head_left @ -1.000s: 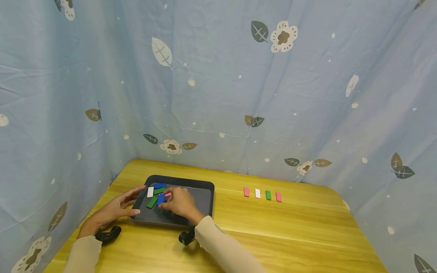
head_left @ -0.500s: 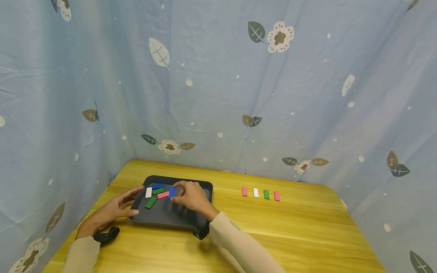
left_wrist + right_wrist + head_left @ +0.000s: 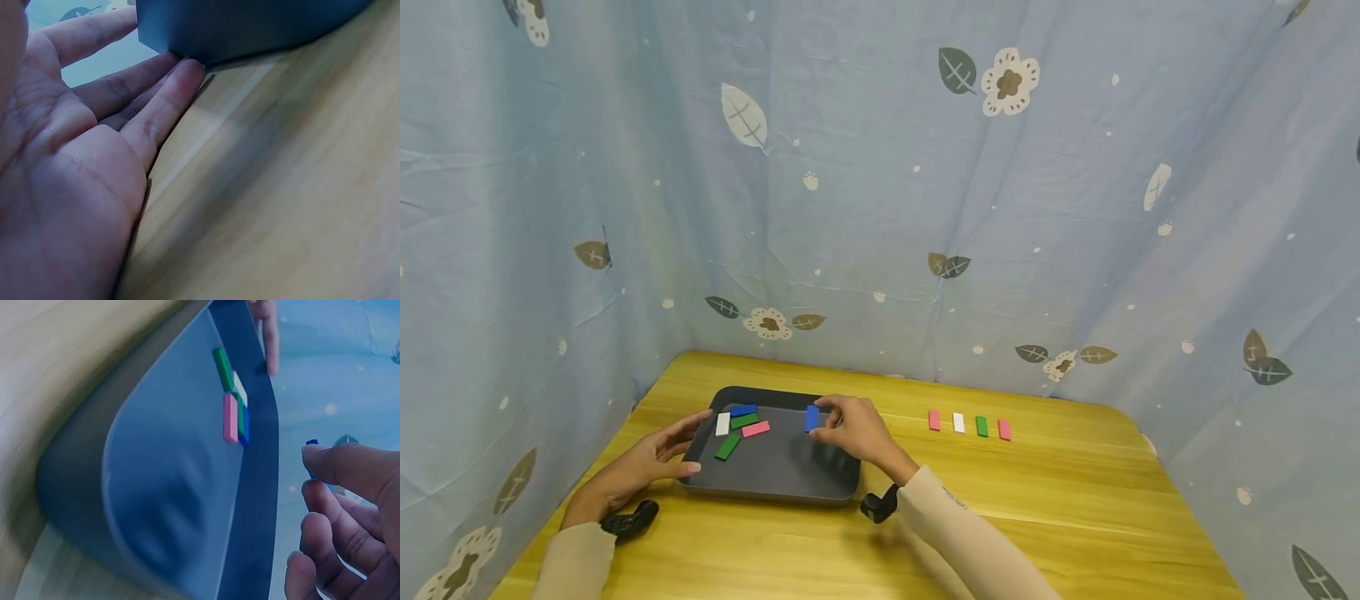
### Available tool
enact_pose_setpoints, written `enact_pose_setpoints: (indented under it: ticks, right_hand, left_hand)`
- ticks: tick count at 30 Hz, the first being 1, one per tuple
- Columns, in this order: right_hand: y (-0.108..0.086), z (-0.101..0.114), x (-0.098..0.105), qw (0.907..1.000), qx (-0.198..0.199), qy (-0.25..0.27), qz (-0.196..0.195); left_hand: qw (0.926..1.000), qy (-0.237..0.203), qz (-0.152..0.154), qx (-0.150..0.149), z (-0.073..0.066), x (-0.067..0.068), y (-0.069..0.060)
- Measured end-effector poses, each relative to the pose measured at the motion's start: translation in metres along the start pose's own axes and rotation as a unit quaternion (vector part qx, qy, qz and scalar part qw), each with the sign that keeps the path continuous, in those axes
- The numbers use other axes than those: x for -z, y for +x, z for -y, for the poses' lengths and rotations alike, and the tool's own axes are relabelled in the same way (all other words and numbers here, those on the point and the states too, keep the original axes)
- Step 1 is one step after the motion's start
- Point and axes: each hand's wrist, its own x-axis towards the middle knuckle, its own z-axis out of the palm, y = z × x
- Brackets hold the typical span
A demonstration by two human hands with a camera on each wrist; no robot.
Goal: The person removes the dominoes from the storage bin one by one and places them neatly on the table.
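Note:
My right hand point(image 3: 856, 427) pinches a blue block point(image 3: 812, 418) between thumb and fingertips, raised over the right part of the dark grey tray point(image 3: 775, 493). In the right wrist view the thumb and fingers hide most of that block. At the tray's left side, my left hand point(image 3: 651, 463) rests with fingers extended and touching the wall, as the left wrist view also shows. Inside the tray's left part lie a white block point(image 3: 722, 424), another blue block point(image 3: 743, 410), a pink block point(image 3: 756, 428) and two green blocks point(image 3: 727, 447).
On the wooden table point(image 3: 1037, 508), right of the tray, a spaced row holds a pink block point(image 3: 934, 420), a white block point(image 3: 958, 422), a green block point(image 3: 982, 426) and another pink block point(image 3: 1004, 430). A patterned blue curtain point(image 3: 850, 208) stands behind the table.
My right hand has carried the blue block rightward from the cluster to above the tray's right part, uncovering the pink block. My left hand has stayed at the tray's left side.

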Motion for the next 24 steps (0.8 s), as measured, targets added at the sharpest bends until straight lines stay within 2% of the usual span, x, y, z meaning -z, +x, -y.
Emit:
enact_pose_setpoints:
  ticks: [7, 16, 24]
  right_hand:
    - [-0.009, -0.013, 0.015, 0.9999, -0.004, 0.010, -0.012]
    - [-0.021, -0.034, 0.036, 0.9993, -0.018, -0.015, -0.028]
    - [-0.034, -0.055, 0.055, 0.9985, -0.011, -0.035, -0.041]
  left_hand:
    - [1.0000, 0.006, -0.001, 0.000, 0.000, 0.000, -0.002]
    - [1.0000, 0.002, 0.001, -0.008, -0.001, 0.000, 0.000]
    - [0.9999, 0.009, 0.005, -0.003, -0.001, 0.001, 0.001]
